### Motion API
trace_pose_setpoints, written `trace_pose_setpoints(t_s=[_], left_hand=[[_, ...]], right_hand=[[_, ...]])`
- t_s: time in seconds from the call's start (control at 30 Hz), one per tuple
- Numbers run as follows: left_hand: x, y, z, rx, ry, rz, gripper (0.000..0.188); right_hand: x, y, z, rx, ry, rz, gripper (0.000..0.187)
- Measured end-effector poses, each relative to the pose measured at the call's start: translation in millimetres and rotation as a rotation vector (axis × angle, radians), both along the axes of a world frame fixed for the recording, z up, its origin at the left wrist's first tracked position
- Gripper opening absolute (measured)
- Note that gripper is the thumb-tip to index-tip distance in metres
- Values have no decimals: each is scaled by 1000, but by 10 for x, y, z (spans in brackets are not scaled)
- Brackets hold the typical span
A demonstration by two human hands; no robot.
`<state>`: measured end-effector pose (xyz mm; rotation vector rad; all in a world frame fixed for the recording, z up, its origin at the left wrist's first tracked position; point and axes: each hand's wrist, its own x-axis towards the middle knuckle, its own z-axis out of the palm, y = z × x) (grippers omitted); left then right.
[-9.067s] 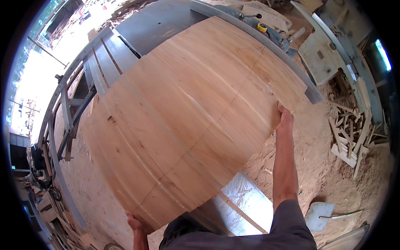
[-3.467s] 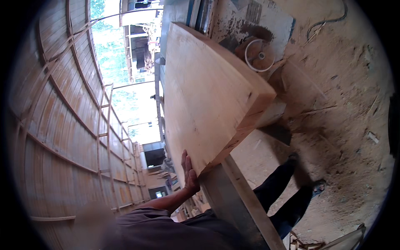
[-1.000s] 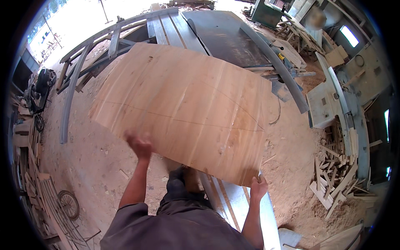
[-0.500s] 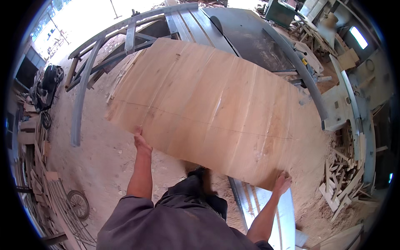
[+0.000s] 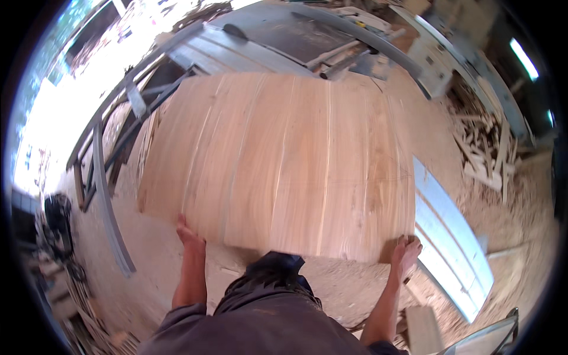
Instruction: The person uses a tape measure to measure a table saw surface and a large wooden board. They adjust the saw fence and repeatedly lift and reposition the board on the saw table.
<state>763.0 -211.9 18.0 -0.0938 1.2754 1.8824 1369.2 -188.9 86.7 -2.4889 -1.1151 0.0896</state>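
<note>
A large wooden panel (image 5: 278, 165), made of joined light-brown planks, spans the middle of the view in front of my body. My left hand (image 5: 190, 232) grips its near edge toward the left end, the thumb on top and the other fingers hidden beneath. At the near right corner my right hand (image 5: 406, 253) is closed on the same panel. Past its far edge lies the metal table of a saw (image 5: 242, 50), with a dark round blade (image 5: 235, 32) standing up from it.
A metal frame with rails (image 5: 106, 195) stands at the left. A shiny metal sheet with slots (image 5: 452, 236) lies to the right of the panel. Wood offcuts (image 5: 482, 145) are heaped farther right, and a dark motorcycle (image 5: 58, 222) is at the far left.
My body and view have turned to the right. The panel now lies more squarely across in front of me, both hands still on it, and the slotted sheet shows beyond its right end.
</note>
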Motion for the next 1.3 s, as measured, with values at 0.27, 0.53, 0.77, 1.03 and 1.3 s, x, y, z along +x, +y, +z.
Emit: trace_pose_setpoints(t_s=[0.27,0.53,0.77,1.03,1.3], left_hand=[[-153,-252,501,-4,-155,-118,55],[-417,354,466,98,-241,-259,54],[-638,1631,465,142,-130,-397,55],[-703,3397,560,-68,22,-448,52],[-476,3834,478,-212,358,-440,81]], right_hand=[[229,-1490,-101,-37,246,-300,41],[124,-1693,-365,-89,415,-433,67],[-864,-1222,-83,101,463,-565,68],[-1615,-932,-184,97,561,-791,64],[-1712,-736,30,243,976,-796,68]])
